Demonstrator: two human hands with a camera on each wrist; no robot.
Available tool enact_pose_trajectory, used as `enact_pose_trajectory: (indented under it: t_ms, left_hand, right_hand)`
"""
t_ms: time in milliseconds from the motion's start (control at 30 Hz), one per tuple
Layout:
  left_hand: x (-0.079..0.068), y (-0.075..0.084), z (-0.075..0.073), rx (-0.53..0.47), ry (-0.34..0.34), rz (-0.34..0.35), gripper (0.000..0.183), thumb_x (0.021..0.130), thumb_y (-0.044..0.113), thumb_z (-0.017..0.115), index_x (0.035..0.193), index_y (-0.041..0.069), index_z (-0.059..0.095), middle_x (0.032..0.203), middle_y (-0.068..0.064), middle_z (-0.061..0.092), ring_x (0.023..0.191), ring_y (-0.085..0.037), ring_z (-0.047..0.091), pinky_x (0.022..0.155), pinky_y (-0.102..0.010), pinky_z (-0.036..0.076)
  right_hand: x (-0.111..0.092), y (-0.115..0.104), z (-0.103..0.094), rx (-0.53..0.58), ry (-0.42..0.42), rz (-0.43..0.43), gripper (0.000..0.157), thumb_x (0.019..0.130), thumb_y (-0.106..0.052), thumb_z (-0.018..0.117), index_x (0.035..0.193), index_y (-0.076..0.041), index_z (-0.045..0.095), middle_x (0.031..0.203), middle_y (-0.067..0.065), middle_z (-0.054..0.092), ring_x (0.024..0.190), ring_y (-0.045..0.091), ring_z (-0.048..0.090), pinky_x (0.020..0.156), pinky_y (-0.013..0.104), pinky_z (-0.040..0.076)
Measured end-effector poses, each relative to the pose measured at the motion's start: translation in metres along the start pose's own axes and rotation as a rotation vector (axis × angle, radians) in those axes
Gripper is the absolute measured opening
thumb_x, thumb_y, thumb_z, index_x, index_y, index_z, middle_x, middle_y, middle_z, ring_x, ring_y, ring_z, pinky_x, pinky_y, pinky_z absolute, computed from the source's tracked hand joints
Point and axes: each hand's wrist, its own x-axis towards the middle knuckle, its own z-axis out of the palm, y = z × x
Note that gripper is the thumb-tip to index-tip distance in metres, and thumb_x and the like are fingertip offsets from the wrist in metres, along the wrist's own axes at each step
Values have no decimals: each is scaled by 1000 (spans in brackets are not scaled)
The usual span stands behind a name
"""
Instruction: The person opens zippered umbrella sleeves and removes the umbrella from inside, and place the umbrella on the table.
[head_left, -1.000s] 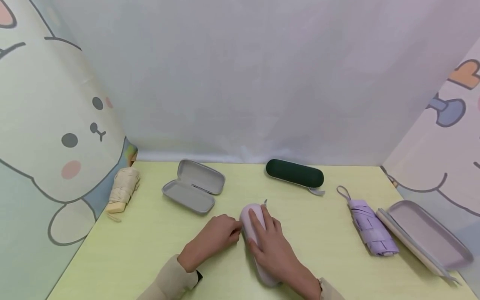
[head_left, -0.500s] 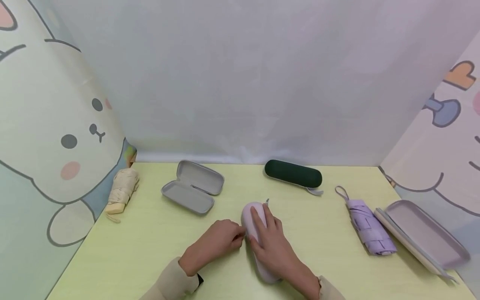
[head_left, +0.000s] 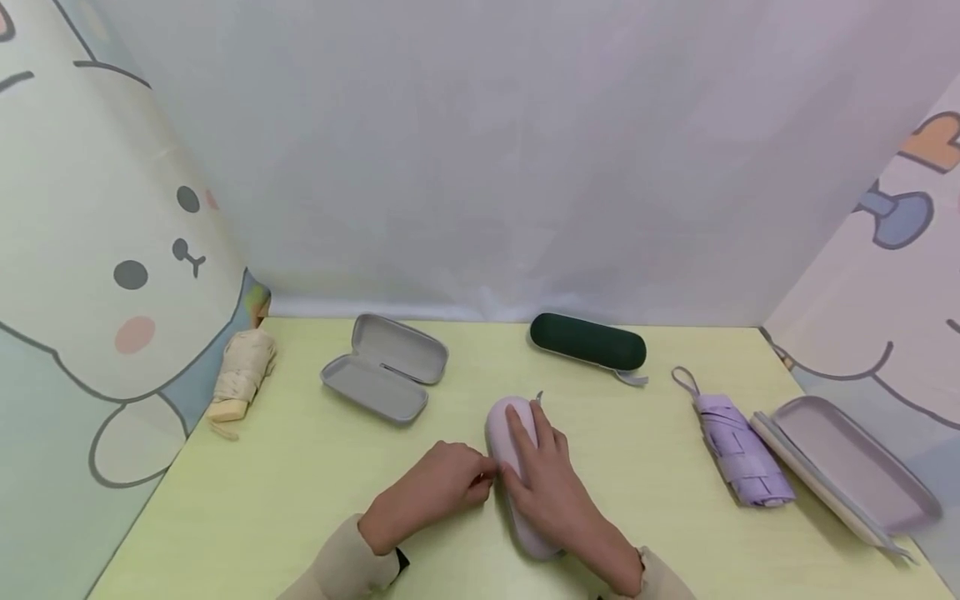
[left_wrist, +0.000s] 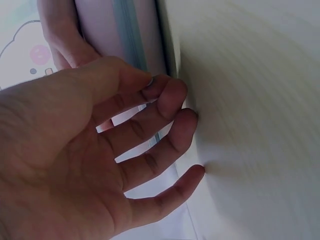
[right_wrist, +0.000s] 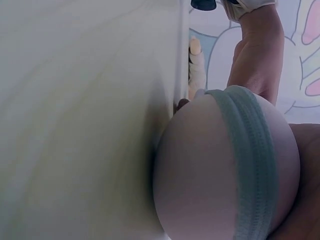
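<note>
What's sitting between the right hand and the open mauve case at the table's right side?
A folded purple umbrella lies there, beside the open mauve case; bare table separates it from the right hand. The head view shows this.

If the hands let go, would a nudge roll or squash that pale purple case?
The pale purple case might rock or roll, given its rounded sides. It seems fairly stiff: no dent shows under the right hand.

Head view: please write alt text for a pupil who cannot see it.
A person's right hand rests on a lilac case while the left hand is at its side. Beyond lie an open grey case and a dark green case.
</note>
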Motion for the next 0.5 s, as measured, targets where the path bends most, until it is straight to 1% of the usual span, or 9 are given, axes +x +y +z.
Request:
enact_pose_trajectory:
  t_ms: [100, 167, 300, 500]
  left_hand:
    - [0, 2, -2, 16, 20, 19, 30, 87, 9, 61, 63, 22, 48, 55, 13, 30, 53, -2, 28, 53, -14, 26]
    - [0, 2, -2, 23, 18, 26, 30, 87, 10, 62, 63, 22, 48, 54, 13, 30, 52, -2, 28, 52, -15, 26]
    - [-2, 4, -3, 26, -13, 20, 33, 88, 12, 62, 62, 22, 47, 54, 13, 30, 51, -1, 28, 51, -15, 26]
    - [-4, 9, -5, 30, -53, 5, 32, 88, 12, 62, 62, 22, 47, 54, 13, 30, 50, -1, 28, 50, -15, 26]
  right_hand:
    - [1, 0, 0, -1, 14, -7, 71, 96, -32, 61, 157, -24, 25, 165, 16, 13, 135, 43, 37, 98, 53, 46]
    - [1, 0, 0, -2, 21, -11, 71, 96, -32, 61, 157, -23, 26, 165, 17, 13, 134, 43, 38, 97, 53, 46]
    - [1, 0, 1, 5, 30, -15, 71, 95, -32, 61, 157, -23, 27, 165, 18, 14, 133, 44, 38, 97, 54, 46]
    - [1, 1, 1, 23, 0, 8, 72, 96, -34, 60, 157, -25, 25, 165, 16, 12, 135, 43, 36, 99, 54, 45]
